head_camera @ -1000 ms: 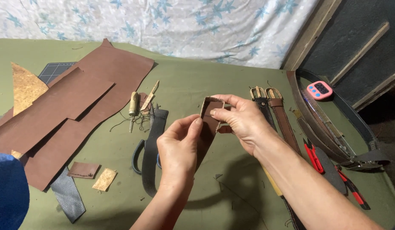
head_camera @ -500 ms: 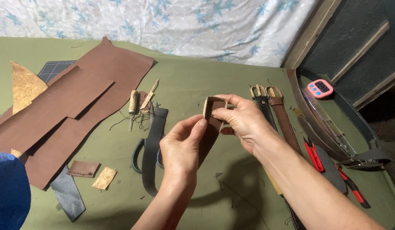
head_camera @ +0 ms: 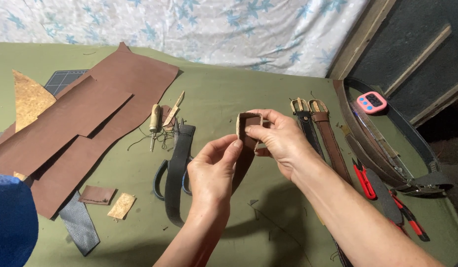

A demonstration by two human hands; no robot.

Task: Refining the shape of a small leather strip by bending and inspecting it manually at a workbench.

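My right hand (head_camera: 281, 141) pinches a small brown leather loop (head_camera: 247, 127), folded into a rectangle with a pale raw inside, held up above the green table. My left hand (head_camera: 212, 170) is just below and left of it, thumb and forefinger touching the lower part of the strip. A dark strap hangs down from the loop behind my left hand. Underneath lies a black leather belt (head_camera: 177, 168) curled on the table (head_camera: 229, 94).
Large brown leather sheets (head_camera: 85, 123) cover the left. An awl with a wooden handle (head_camera: 154, 123) and thread lie near the middle. Two buckled belts (head_camera: 320, 131) lie to the right, beside red-handled pliers (head_camera: 367, 175), a pink timer (head_camera: 371, 102) and coiled straps (head_camera: 387, 148). Small leather scraps (head_camera: 98, 195) lie front left.
My right hand has turned the leather loop so its open pale inside faces me. My left hand's fingers have slid slightly lower on the strap.
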